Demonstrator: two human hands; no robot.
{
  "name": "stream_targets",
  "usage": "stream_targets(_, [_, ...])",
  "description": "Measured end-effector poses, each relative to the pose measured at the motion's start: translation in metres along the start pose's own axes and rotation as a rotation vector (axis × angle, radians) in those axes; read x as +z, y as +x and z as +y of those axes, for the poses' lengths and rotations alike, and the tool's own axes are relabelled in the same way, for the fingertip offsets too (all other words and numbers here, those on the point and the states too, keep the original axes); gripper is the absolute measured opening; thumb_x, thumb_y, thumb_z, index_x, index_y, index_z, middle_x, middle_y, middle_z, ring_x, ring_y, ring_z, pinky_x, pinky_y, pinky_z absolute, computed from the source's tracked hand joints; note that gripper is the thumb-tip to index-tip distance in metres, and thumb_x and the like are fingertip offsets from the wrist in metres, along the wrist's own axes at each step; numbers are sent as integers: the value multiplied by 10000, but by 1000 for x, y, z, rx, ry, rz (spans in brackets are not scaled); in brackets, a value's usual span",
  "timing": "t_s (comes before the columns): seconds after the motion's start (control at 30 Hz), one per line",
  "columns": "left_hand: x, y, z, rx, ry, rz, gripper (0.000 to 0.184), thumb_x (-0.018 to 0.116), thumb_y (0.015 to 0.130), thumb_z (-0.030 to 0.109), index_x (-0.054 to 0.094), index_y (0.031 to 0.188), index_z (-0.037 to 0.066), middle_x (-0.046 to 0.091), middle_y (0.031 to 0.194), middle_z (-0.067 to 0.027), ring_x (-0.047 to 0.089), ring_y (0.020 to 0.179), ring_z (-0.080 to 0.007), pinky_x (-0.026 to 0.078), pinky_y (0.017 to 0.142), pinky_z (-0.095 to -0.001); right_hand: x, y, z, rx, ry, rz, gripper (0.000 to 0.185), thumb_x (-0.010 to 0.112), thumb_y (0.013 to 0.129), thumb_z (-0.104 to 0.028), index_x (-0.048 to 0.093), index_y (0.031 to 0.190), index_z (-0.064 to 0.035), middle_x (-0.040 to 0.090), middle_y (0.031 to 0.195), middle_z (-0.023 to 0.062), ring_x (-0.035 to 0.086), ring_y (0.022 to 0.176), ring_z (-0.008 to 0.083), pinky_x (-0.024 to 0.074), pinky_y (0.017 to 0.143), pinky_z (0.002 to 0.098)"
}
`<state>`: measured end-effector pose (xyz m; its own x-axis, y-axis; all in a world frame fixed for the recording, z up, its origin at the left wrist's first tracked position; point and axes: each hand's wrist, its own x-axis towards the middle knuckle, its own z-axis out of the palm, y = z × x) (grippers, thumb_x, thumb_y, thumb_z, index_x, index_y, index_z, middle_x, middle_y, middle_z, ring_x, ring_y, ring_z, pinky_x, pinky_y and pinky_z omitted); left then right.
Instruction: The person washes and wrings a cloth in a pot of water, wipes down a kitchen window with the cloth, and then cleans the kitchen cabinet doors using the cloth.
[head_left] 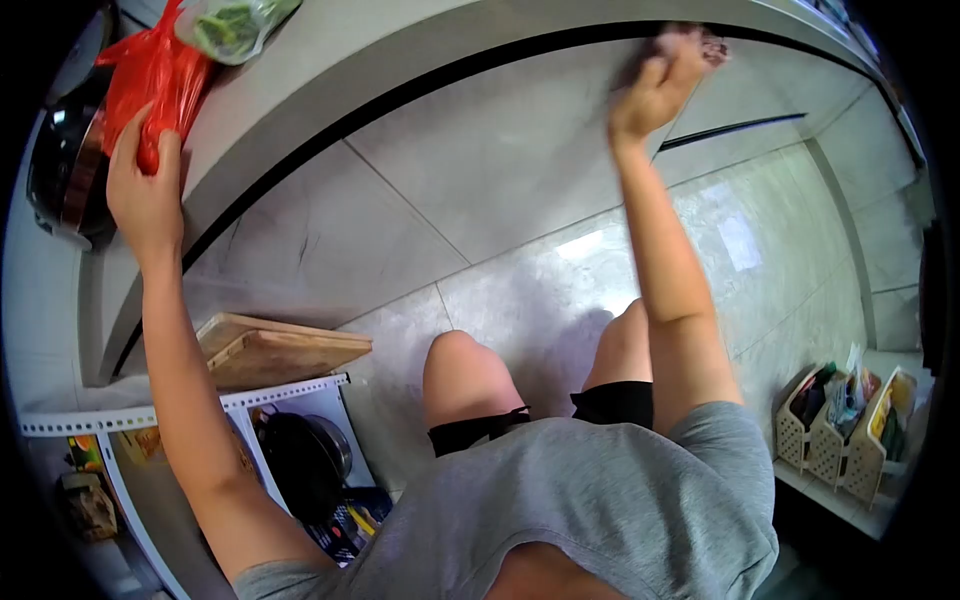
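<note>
At the upper left, my left hand (148, 195) has its fingers closed on the lower part of a red plastic bag (165, 75), which lies at the counter's edge. A clear bag with something green (232, 28) is just beside the red one. My right hand (662, 92) reaches to the upper right, against the grey cabinet front below the counter (420, 35). Its fingers are bent around a dark, mottled brownish thing (714, 50), blurred and partly covered by the hand, so I cannot make out what it is.
A dark glossy pot or appliance (62, 155) stands left of the red bag. Wooden boards (285, 352) lean near a white perforated rack (240, 398), which holds a black pan (298, 465). Cream baskets (840, 445) with packets sit at the lower right.
</note>
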<state>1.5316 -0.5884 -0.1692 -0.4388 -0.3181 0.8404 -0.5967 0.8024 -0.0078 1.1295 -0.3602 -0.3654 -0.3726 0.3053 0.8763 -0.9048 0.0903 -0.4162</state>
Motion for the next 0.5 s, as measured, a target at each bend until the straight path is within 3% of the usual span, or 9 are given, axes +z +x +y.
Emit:
stream_targets(0.07, [0,0,0,29,-36,25,388,628,888,257,660,1204,34,670,1168,-175,665,988,-270,484,909,-341,20,-56,-61,30,67,-47,383,518,906,-114,632,1266,-53,531,1423,133,396,1385,331,215,1181,470])
stream_targets(0.1, [0,0,-1,25,-29,23,388,628,888,257,660,1204,34,670,1168,-175,665,988,-270,484,909,-341,24,-76,-96,-50,136,-108,391,525,873,-148,661,1236,-98,601,1328,109,448,1345,330,235,1155,530])
stream_targets(0.13, [-1,0,-1,-9,-25,-7,402,624,907,287,654,1230,50,663,1197,-162,646,1047,-263,463,943,-334,31,-115,-122,-47,126,-209,418,551,845,-166,667,1246,-153,575,1373,88,440,1359,303,199,1161,554])
stream_targets(0.2, [-4,-2,0,-43,-14,-44,416,621,925,318,648,1256,66,657,1226,-149,627,1107,-255,442,976,-328,31,-192,-157,-292,107,-400,411,569,849,-201,671,1247,-206,521,1438,25,383,1402,259,149,1177,549])
stream_targets(0.3, [-3,-2,4,-113,-59,-58,416,618,925,318,645,1263,77,650,1245,-142,625,1112,-256,442,978,-329,10,-295,-153,-643,323,-802,444,517,879,-213,623,1309,-237,445,1504,-19,296,1454,198,127,1209,518])
stream_targets(0.37, [-3,-2,8,-70,-122,-11,383,614,892,226,647,1209,14,662,1144,-167,662,974,-268,490,915,-338,-8,-307,-134,-961,320,-1110,485,498,882,-235,568,1361,-264,417,1520,-27,309,1439,164,142,1231,446])
stream_targets(0.47, [-1,-1,3,-1,-70,23,384,613,878,232,654,1199,25,666,1145,-161,655,999,-270,490,905,-342,-10,-280,-102,-1149,320,-1178,582,498,882,-255,451,1458,-318,395,1529,-65,329,1429,159,207,1214,379])
stream_targets(0.5, [-1,-1,1,23,-69,23,387,613,873,237,656,1196,27,667,1147,-159,651,1012,-272,488,905,-344,-9,-264,-93,-1097,296,-1176,572,520,887,-277,456,1454,-316,392,1532,-65,339,1425,152,252,1191,368])
